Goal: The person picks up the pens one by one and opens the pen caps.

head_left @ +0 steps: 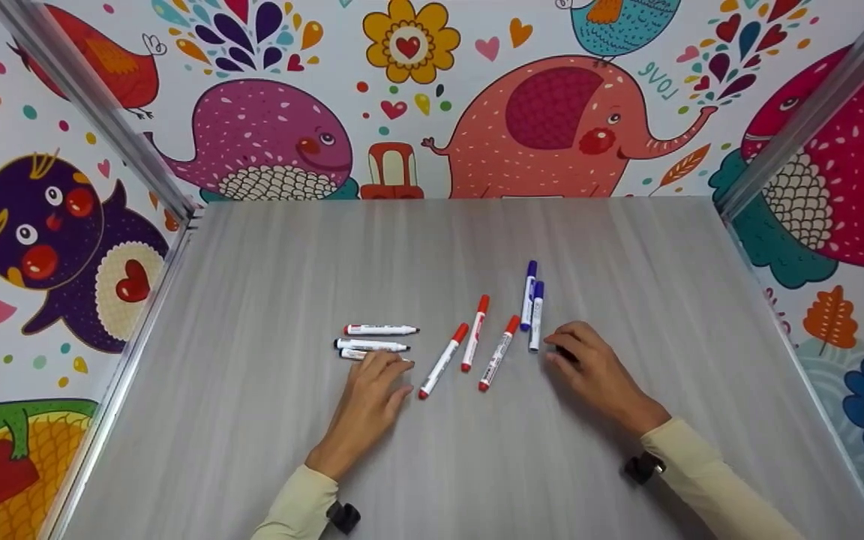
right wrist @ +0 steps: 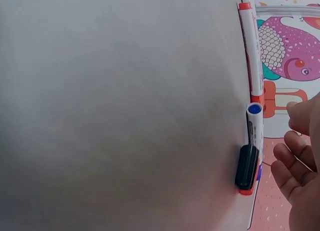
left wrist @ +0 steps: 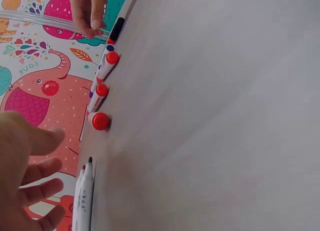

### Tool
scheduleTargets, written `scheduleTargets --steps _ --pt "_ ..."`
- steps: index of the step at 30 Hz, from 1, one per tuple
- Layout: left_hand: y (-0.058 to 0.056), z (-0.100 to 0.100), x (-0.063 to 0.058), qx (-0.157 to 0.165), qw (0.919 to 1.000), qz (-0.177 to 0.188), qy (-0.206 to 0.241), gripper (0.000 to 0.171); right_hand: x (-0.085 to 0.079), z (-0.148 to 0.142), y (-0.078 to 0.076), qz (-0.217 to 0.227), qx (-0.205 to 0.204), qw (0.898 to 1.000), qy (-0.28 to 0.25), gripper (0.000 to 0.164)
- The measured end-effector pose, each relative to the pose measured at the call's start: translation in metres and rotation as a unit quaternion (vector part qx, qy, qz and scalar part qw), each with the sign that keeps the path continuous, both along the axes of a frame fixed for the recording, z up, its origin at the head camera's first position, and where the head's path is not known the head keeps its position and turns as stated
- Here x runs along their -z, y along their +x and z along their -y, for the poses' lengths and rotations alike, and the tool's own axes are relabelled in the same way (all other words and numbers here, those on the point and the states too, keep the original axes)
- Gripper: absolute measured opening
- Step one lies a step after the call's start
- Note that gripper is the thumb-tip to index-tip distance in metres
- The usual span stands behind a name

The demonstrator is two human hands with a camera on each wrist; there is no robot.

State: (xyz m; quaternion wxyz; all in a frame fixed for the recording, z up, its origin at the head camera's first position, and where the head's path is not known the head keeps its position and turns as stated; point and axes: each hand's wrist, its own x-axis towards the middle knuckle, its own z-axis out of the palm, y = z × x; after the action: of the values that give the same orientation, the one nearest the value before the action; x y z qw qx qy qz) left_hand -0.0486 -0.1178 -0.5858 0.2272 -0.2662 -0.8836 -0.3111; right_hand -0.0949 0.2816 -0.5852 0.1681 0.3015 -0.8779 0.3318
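My left hand (head_left: 368, 394) hovers at the stack of white markers on the left, fingers relaxed and nothing gripped. The top white marker (head_left: 381, 330) has a red end and a dark tip. Below it lies a black-ended marker (head_left: 372, 346), and the lowest marker (head_left: 352, 354) is partly hidden by my fingers. My right hand (head_left: 601, 375) is beside two blue-capped markers (head_left: 536, 319), its fingers loosely bent. Close to that hand lies a short black piece with a red end (right wrist: 247, 166), mostly covered in the head view.
Between the hands, three red-capped markers lie slanted: a left one (head_left: 443, 361), a middle one (head_left: 475, 335) and a right one (head_left: 499, 354). The grey wood-grain table (head_left: 312, 255) has metal-framed sides and a cartoon-printed wall (head_left: 417, 124) behind it.
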Motion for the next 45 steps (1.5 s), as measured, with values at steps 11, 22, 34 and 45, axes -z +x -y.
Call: scheduleTargets --steps 11,22,34,45 --pt "0.011 -0.014 0.004 -0.003 0.9992 0.037 0.016 0.038 -0.003 0.019 -0.005 0.023 -0.004 1.0 -0.013 0.03" --pt "0.016 -0.025 0.01 -0.014 0.9972 0.065 0.033 0.04 -0.003 0.035 -0.012 0.038 0.0 0.999 -0.001 0.028" --pt "0.018 -0.034 0.013 -0.031 0.9957 0.08 0.036 0.038 -0.005 0.056 -0.019 0.045 -0.008 0.999 -0.001 0.029" --pt "0.028 -0.039 0.018 -0.054 0.9905 0.119 0.044 0.039 0.0 0.08 -0.025 0.052 -0.008 0.998 0.037 0.03"
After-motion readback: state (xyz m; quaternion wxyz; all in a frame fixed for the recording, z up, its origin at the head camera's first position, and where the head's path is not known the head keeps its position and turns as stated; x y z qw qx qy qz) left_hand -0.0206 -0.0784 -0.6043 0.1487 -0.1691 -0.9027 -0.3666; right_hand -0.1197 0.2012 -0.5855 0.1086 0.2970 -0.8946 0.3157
